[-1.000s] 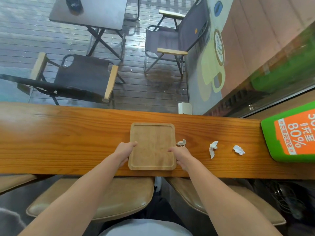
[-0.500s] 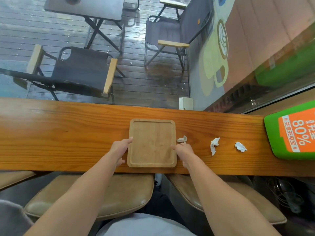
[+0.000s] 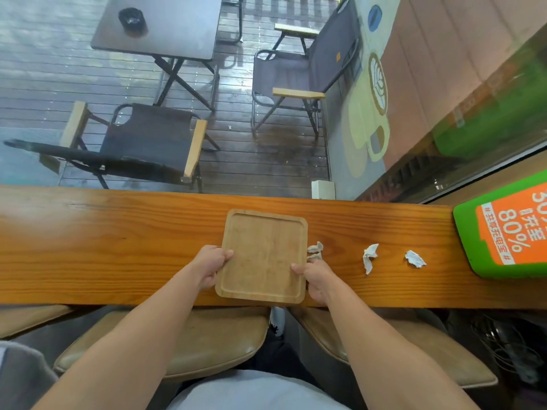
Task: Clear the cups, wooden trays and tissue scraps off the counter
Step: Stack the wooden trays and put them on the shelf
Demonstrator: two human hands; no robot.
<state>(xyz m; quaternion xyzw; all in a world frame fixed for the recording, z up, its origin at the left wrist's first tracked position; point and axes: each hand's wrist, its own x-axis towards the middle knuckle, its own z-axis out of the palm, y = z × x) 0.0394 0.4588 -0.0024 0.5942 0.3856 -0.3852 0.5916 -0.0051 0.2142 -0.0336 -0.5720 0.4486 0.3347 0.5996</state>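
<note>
A square wooden tray point(image 3: 263, 255) lies on the long wooden counter point(image 3: 118, 247), its near edge at the counter's front edge. My left hand point(image 3: 211, 267) grips the tray's left rim with the thumb on top. My right hand point(image 3: 315, 276) grips the right rim the same way. Small tissue scraps point(image 3: 315, 250) lie right beside the tray, touching my right fingers. Two more crumpled tissue scraps, one long point(image 3: 369, 257) and one small point(image 3: 415, 258), lie farther right on the counter. No cup is in view.
A green and orange charging-station box point(image 3: 503, 229) stands at the counter's right end. Two padded stools point(image 3: 189, 344) sit under the counter in front of me. Behind the counter is a window onto a deck with folding chairs point(image 3: 142, 143) and a dark table point(image 3: 159, 25).
Both hands have closed on the tray's side rims, and the tray now sits slightly turned and nearer the front edge. The view has shifted a little.
</note>
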